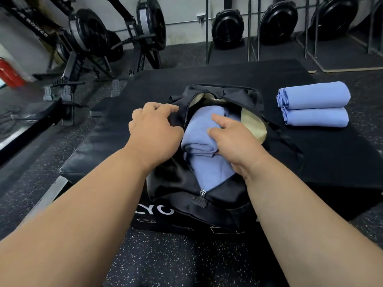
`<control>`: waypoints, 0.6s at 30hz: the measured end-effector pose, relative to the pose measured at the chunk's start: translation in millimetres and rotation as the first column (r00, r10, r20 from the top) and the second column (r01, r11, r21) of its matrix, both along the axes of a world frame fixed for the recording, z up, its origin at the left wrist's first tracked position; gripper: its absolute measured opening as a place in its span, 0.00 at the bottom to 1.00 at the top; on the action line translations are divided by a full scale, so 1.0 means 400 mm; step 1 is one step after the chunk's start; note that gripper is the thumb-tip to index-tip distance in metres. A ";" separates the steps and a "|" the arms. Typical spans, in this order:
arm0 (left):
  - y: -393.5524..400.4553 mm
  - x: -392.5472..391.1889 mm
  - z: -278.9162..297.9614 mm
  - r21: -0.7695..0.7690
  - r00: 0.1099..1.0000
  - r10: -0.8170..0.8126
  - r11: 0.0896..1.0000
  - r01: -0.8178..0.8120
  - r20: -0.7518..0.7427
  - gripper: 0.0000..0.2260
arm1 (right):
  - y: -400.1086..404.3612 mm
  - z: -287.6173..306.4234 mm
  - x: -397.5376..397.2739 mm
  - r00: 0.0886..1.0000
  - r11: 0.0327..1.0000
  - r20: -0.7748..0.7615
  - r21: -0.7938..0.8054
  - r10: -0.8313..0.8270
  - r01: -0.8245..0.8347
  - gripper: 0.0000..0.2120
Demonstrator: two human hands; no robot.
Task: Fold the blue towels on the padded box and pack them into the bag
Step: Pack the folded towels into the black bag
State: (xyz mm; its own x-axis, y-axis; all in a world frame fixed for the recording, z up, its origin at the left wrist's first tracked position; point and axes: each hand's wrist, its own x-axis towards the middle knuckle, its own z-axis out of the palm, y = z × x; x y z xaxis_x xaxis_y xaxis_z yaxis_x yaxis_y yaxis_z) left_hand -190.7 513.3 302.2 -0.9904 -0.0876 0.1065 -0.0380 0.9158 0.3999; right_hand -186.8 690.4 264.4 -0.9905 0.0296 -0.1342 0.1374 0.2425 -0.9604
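A: Lying inside the open black bag [207,206], the folded blue towel [199,133] shows through the zipper gap, and a second blue layer is under it, nearer to the person.

B: And the hands, how are they?

A: The right hand [234,139] is on the towel. Its grip is clamped on the cloth: the thumb lies over the top and the fingers curl into the fold. The left hand [153,129] holds the left edge of the bag opening, fingers bent over the black fabric, so this grip is closed on the bag.

B: Where is the bag standing?

A: On the padded box [310,160], at the side near the person. The beige lining [256,123] is visible to the right of the towel, and the zipper slider [202,192] sits at the near end of the opening.

B: Are there more towels?

A: Yes, two folded blue towels [315,104] are stacked on the box, to the right of the bag and apart from it.

B: What is around?

A: A speckled rubber floor [176,259], rowing machines [99,38] at the back left, black fan wheels [228,27] along the wall, and a red extinguisher [9,73] at the left edge.
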 end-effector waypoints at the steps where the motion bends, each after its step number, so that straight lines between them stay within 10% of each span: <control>1: -0.001 0.006 0.001 0.015 0.999 -0.033 0.999 0.033 -0.003 0.26 | -0.005 -0.001 -0.015 1.000 1.000 0.008 0.016 -0.010 0.010 0.28; 18: 0.034 0.022 -0.050 -0.299 0.937 -0.251 0.899 0.319 0.243 0.19 | -0.026 -0.022 -0.105 0.994 0.994 0.050 0.055 0.094 -0.096 0.37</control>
State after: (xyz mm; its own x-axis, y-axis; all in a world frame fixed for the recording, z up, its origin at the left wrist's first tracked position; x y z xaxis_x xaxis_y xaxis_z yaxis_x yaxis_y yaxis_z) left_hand -182.1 527.0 282.3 -0.9711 0.2083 -0.1161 0.1991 0.9762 0.0861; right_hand -228.8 679.8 255.5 -0.9819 -0.0552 -0.1814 0.1557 0.3112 -0.9375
